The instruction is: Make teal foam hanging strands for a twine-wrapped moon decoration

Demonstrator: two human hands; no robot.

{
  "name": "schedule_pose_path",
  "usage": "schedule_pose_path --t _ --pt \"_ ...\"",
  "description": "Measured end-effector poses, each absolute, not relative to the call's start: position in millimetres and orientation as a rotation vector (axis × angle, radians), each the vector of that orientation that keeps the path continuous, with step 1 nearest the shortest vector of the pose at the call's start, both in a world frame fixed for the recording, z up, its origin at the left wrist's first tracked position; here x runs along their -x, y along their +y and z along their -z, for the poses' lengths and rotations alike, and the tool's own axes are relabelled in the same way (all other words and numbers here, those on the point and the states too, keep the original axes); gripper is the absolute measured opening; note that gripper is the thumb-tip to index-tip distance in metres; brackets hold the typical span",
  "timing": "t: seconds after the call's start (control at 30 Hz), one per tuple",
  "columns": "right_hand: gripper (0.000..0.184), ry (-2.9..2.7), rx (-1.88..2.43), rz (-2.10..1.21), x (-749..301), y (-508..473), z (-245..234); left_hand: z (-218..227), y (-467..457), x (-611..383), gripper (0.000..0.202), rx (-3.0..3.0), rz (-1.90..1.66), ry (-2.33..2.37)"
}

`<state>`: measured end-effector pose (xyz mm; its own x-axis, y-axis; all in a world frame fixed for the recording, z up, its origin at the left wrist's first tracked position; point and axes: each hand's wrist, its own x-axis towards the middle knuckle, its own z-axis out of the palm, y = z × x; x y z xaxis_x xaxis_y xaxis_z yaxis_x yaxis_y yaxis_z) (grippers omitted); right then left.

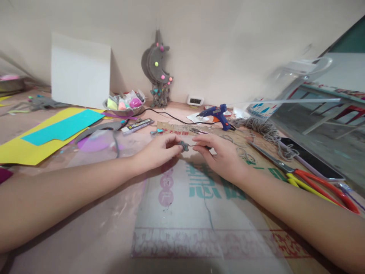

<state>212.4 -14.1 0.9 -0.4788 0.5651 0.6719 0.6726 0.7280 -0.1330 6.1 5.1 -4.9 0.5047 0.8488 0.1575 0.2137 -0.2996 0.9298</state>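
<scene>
Above the middle of the sheet-covered cardboard, my left hand (159,152) pinches a small grey piece (184,146) between thumb and fingertips. Facing it, my right hand (219,154) is closed on a thin, dark, stick-like tool (209,148); its kind cannot be made out. The tool's slim end points left and reaches the grey piece or very close to it. A clear plastic sheet (171,213) lies under both hands, over printed cardboard (288,243). Just behind my left hand rests a small grey and turquoise piece (156,131).
A blue glue gun (217,114) stands behind my right hand, its black cord running left. To the right lie grey yarn (262,129), scissors (296,172) and a phone (313,160). Left are yellow (17,148) and turquoise sheets (62,127). A moon-shaped decoration (151,62) hangs behind.
</scene>
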Motion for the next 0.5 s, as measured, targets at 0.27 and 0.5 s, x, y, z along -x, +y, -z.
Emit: schedule_pose_path --t 0.27,0.5 --pt "0.017 -2.287 0.889 0.25 -214.1 -13.8 -3.8 4.9 4.4 -5.6 0.009 -1.786 -0.826 0.877" --pt "0.014 -2.253 0.853 0.304 -213.4 -13.4 -1.8 5.2 4.2 -5.9 0.009 -1.776 -0.82 0.867"
